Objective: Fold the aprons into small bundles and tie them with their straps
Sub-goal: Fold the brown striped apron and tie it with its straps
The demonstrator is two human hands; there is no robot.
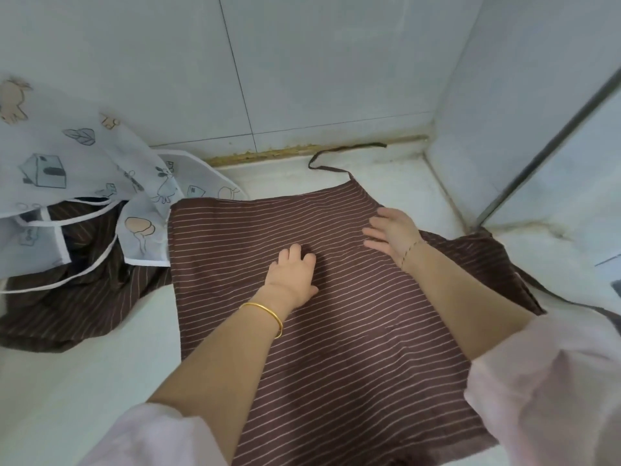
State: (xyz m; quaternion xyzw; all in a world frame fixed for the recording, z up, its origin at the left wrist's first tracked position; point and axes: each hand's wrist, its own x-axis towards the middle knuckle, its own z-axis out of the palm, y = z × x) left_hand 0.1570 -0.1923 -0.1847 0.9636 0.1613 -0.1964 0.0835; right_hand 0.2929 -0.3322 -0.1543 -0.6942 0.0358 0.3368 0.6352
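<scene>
Brown striped apron: spread over the bench toward its back right corner, near end hanging off the front edge, right side bunched and dipping toward the right edge.
Strap: dark and thin, trailing from the apron's far corner along the bench's back edge, against the tiled wall.
Right hand: flat on the cloth near its far right corner, fingers straight and spread, gripping nothing.
Left hand: on the middle of the cloth, fingers bent with tips down on the stripes; impossible to tell whether pinching a fold.
Other aprons: pale printed apron heaped at the back left, lying over a second brown apron by the left edge, just beside the one in hand.
Step in hand: probably smoothing flat ahead of a first fold.
Doing it well: flat palms, sweeping from the middle out to the edges; bunched right side drawn out first; stripes taken as a guide for square folds; strap kept outside the folds, free for tying.
Risk: likely slipping on the smooth bench, dragged by the overhang at the front.
</scene>
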